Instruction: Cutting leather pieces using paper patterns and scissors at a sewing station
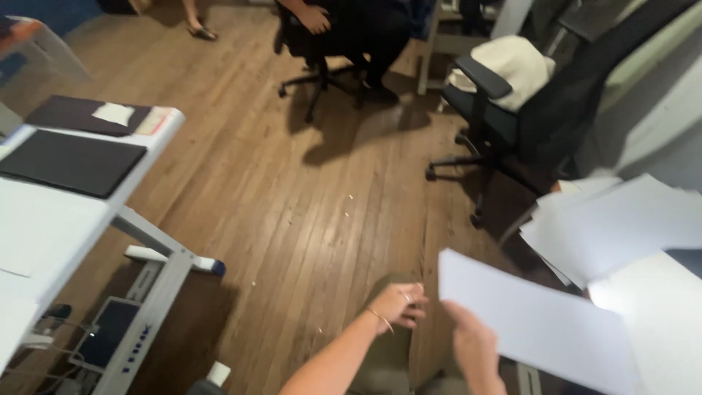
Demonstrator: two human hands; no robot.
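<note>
One white sheet is being pinched at its near edge by the right hand, kept flat over the paper pile. Left hand is being held loosely curled, empty, just beside it above the floor.

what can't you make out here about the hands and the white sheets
Head view only:
- Right hand: blurred; its grip on the white sheet is unclear.
- Left hand: fingers curled, contents unclear.
- Paper pile: cut off by the right edge.
- Seated person: cropped at top.
</note>
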